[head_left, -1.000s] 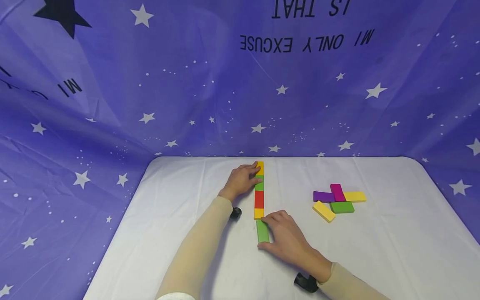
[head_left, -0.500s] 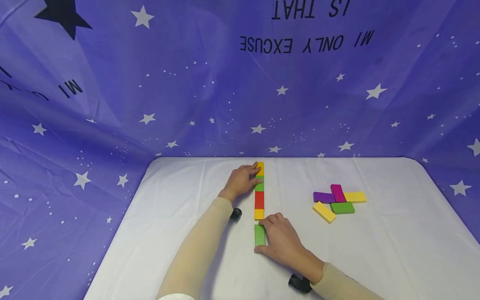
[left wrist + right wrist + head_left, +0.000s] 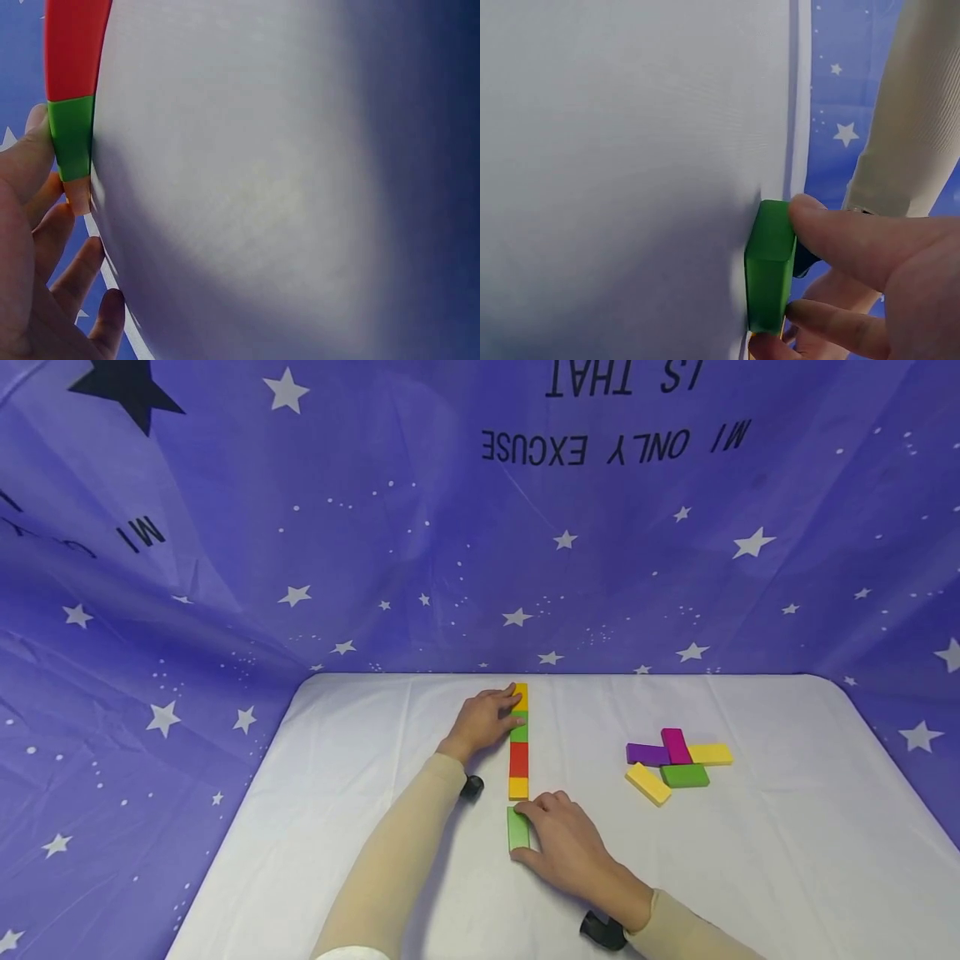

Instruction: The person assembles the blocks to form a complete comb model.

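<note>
In the head view a straight row of blocks runs away across the table: a yellow block [image 3: 518, 788] at the near end, a red block [image 3: 519, 760], a green block [image 3: 519, 732] and a far yellow block [image 3: 521, 696]. My left hand [image 3: 483, 722] lies along the row's left side, thumb touching the green block, fingertips at the far yellow one. Its other fingers spread loosely in the left wrist view. My right hand [image 3: 566, 843] pinches a light green block [image 3: 517, 830] by its two ends, thumb at the near end. A small gap separates this block from the row.
Right of the row lies a loose group of blocks: purple [image 3: 647, 755], magenta [image 3: 675, 747], yellow [image 3: 710, 754], dark green [image 3: 684, 776] and another yellow block [image 3: 648, 784]. A white cloth covers the table [image 3: 787, 843]. Behind it hangs a purple star-patterned curtain [image 3: 420, 543].
My right hand has drawn the light green block slightly toward me and left, turning it nearly in line with the row. The left hand and the row have stayed put.
</note>
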`<act>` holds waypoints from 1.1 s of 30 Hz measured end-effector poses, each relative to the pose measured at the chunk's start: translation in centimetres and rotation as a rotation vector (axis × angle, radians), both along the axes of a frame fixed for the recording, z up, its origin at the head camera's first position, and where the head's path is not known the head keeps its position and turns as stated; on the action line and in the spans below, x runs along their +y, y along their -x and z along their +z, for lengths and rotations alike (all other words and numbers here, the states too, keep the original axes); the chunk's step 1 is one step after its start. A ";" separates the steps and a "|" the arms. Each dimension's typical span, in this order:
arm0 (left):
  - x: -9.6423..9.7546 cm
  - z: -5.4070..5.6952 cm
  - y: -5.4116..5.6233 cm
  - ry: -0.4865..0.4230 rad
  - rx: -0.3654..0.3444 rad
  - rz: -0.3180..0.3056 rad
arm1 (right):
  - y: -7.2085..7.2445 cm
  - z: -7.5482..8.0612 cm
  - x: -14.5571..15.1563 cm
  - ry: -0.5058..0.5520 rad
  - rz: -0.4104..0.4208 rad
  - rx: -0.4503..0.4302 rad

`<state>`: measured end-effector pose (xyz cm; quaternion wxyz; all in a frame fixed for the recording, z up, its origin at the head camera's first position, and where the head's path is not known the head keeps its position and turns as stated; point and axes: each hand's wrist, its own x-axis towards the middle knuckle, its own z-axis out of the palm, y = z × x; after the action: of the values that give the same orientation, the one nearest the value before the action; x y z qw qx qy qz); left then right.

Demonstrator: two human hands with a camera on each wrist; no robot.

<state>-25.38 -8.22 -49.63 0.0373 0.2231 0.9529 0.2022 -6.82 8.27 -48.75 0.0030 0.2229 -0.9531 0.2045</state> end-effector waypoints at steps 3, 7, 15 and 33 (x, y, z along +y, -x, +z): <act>0.0 0.1 0.0 0.005 0.005 -0.006 | 0.1 0.0 0.0 -0.009 -0.002 -0.001; 0.0 0.1 0.0 0.010 0.002 -0.004 | 0.3 0.0 -0.1 -0.015 -0.012 -0.002; 0.1 0.1 -0.1 -0.010 0.014 -0.008 | 0.4 0.0 -0.1 -0.012 -0.031 -0.012; 0.0 0.0 0.1 0.001 -0.003 0.002 | 0.8 0.0 -0.2 0.011 -0.058 -0.003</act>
<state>-25.45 -8.23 -49.66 0.0388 0.2218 0.9532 0.2019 -7.67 8.04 -48.73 0.0088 0.1950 -0.9581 0.2098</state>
